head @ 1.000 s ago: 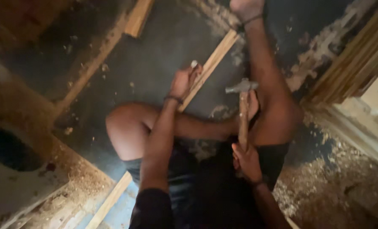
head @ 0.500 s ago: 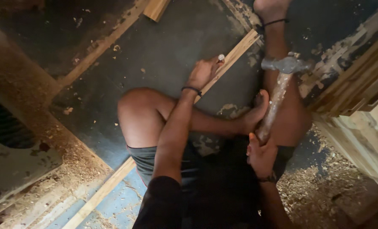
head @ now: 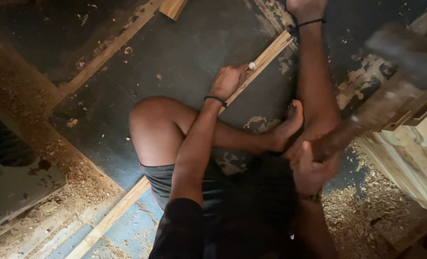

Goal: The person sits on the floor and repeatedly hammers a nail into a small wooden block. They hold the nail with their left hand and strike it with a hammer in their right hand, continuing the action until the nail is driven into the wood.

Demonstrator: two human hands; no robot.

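Head view: the left hand (head: 228, 80) is closed narrow around a small nail (head: 251, 65), pressing it on the long wooden strip (head: 266, 56) on the floor (head: 184, 43). At four o'clock from it, the right hand (head: 311, 168) grips the blurred hammer (head: 367, 115), head raised toward two o'clock.
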